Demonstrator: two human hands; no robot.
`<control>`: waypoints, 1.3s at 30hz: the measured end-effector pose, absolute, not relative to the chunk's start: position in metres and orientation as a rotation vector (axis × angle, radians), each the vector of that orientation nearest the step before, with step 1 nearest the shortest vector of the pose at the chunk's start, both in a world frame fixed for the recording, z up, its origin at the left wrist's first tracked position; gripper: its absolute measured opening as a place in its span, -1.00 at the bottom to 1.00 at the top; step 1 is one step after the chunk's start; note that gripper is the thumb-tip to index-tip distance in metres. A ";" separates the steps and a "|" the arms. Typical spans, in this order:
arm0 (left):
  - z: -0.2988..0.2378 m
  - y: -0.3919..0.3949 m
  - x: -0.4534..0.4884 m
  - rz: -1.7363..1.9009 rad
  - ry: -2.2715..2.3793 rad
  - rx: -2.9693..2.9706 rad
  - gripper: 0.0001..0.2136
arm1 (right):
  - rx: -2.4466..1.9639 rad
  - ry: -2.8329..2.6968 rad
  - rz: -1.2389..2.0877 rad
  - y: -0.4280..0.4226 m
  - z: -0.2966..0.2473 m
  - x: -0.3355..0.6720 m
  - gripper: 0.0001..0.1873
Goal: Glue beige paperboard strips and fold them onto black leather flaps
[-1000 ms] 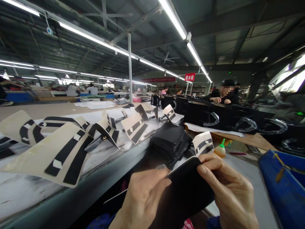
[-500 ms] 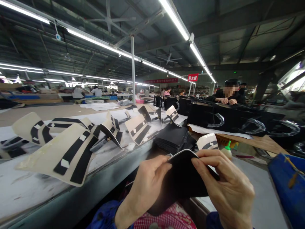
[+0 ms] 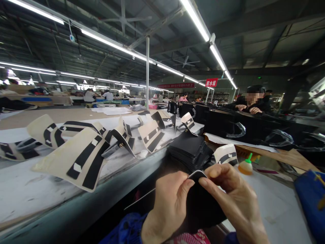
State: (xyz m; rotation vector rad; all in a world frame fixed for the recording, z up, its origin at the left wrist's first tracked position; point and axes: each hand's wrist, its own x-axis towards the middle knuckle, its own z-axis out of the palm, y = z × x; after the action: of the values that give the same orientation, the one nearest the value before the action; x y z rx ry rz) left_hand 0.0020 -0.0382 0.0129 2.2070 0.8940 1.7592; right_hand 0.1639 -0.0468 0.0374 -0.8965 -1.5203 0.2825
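A black leather-like panel (image 3: 203,203) with a pale rim hangs between my hands over my lap. My left hand (image 3: 170,200) pinches its upper edge, thumb on the black face. Close beside it on the right, my right hand (image 3: 231,193) grips the same edge between thumb and fingers near a rounded corner. Just beyond them lies a stack of black panels (image 3: 186,149). A cream piece with black strips (image 3: 225,154) stands behind my right hand, next to a glue bottle with a green nozzle (image 3: 245,166).
On the white-covered table (image 3: 30,189) at left stand several cream flaps with black strips (image 3: 83,159). Black bags (image 3: 223,123) with plastic-wrapped handles line the right side, a co-worker (image 3: 254,100) behind them. A blue container (image 3: 311,200) is at far right.
My view has shifted, so the surroundings appear further right. My hands have come closer together along the panel's edge, both still gripping it.
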 end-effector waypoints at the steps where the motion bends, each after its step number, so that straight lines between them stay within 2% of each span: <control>1: 0.012 -0.038 0.003 1.757 0.875 2.236 -0.74 | -0.906 -1.576 0.269 -0.047 0.040 0.164 -0.78; 3: 0.011 -0.036 0.006 1.755 0.826 2.287 -0.72 | -0.943 -1.722 0.198 -0.048 0.045 0.164 -0.78; 5: 0.011 -0.033 0.007 1.725 0.757 2.319 -0.69 | -0.990 -1.784 0.180 -0.049 0.049 0.167 -0.60; 8: 0.014 -0.026 0.002 1.605 0.651 2.257 -0.67 | -1.034 -1.762 0.459 -0.044 0.050 0.178 -0.43; 10: 0.016 -0.020 -0.002 1.525 0.609 2.048 -0.64 | -0.960 -1.781 0.694 -0.034 0.048 0.187 -0.48; 12: 0.018 -0.015 -0.005 1.488 0.588 1.829 -0.58 | -0.875 -1.855 0.757 -0.021 0.043 0.192 -0.60; 16: 0.024 -0.007 -0.003 1.503 0.434 1.594 -0.44 | -0.795 -2.061 0.749 0.003 0.024 0.179 -0.57; 20: 0.031 -0.003 -0.013 1.500 0.327 1.478 -0.41 | -0.771 -2.091 0.810 0.004 0.010 0.163 -0.44; 22: 0.031 -0.004 -0.032 1.482 0.305 1.397 -0.35 | -0.830 -2.051 0.732 -0.002 0.011 0.165 -0.50; 25: 0.024 -0.012 -0.069 1.325 0.240 1.286 -0.21 | -0.955 -2.032 0.432 -0.012 0.021 0.174 -0.62; 27: 0.018 -0.017 -0.089 1.248 0.325 1.409 -0.29 | -0.995 -2.053 0.252 -0.015 0.027 0.177 -0.65; 32: 0.010 -0.024 -0.093 1.530 1.068 1.901 -0.76 | -1.008 -2.107 0.176 -0.014 0.028 0.173 -0.68; 36: 0.012 -0.024 -0.082 1.652 1.233 1.884 -0.85 | -0.942 -2.075 0.059 -0.011 0.024 0.165 -0.77; 39: 0.014 -0.023 -0.079 1.686 1.296 1.792 -0.87 | -0.902 -2.067 -0.034 -0.013 0.027 0.156 -0.74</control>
State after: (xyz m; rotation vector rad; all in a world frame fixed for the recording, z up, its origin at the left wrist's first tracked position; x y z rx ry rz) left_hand -0.0793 -0.0234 0.0137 1.7920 1.2962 1.6862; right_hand 0.1561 -0.0133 0.0269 -0.9017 -2.0669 -0.0345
